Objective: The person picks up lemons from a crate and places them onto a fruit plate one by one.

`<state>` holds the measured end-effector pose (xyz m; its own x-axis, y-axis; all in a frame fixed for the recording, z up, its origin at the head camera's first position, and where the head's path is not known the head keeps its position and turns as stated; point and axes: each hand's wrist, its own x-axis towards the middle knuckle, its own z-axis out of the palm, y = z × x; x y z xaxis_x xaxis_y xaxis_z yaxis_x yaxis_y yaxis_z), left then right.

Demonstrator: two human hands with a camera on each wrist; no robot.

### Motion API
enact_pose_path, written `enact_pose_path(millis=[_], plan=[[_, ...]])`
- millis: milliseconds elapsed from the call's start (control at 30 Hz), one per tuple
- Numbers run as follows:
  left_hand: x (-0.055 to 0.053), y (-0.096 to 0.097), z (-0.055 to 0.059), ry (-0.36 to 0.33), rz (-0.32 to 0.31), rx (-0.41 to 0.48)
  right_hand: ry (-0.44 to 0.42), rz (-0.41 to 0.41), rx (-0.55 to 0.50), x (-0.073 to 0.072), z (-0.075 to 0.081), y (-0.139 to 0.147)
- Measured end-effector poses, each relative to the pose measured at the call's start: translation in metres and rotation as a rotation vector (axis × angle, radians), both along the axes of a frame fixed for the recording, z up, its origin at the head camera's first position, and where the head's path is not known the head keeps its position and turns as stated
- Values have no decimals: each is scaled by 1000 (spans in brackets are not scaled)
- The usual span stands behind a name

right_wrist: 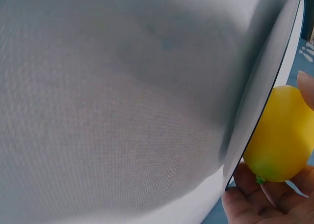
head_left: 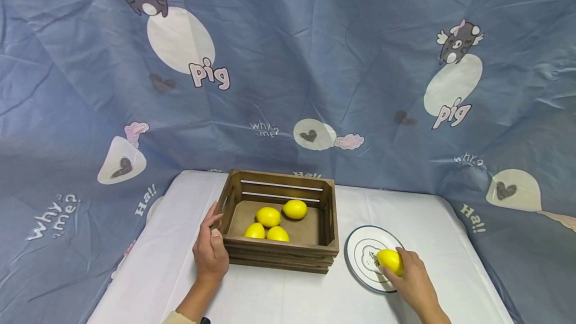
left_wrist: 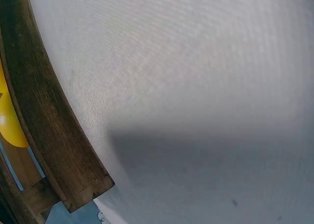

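A yellow lemon [head_left: 390, 262] is held in my right hand [head_left: 415, 279], over the right part of a white plate [head_left: 360, 236] with a dark rim. The right wrist view shows the lemon [right_wrist: 280, 135] between the thumb and fingers, its green-tipped end by the fingers, close against the plate's edge. A brown slatted wooden crate [head_left: 288, 251] stands left of the plate, with several lemons [head_left: 268, 217] lying on its bottom. My left hand [head_left: 211, 254] rests against the crate's left end near the front corner, its fingers extended upward. It is out of sight in the left wrist view.
White cloth [head_left: 270, 299] covers the table under the crate and plate. Behind and at both sides hangs a blue printed curtain [head_left: 279, 89], close to the crate's back.
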<state>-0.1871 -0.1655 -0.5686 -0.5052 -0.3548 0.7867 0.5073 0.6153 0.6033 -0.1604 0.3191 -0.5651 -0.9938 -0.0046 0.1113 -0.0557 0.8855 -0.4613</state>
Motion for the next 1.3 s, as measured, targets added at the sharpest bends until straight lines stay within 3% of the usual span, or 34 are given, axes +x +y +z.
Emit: enact_pose_path(millis=[233, 500, 800, 967, 1300], plan=[[0, 0, 0, -1, 9, -2, -18, -13, -2, 0, 0, -1], [1, 0, 1, -9, 5, 2, 26, -5, -20, 0, -1, 1], [1, 1, 1, -13, -2, 8, -7, -7, -28, 1, 2, 2], [1, 1, 1, -10, 5, 6, 67, 2, -43, 3, 4, 2], [1, 2, 2, -8, 3, 14, 226, 62, -80, 1, 26, -6]])
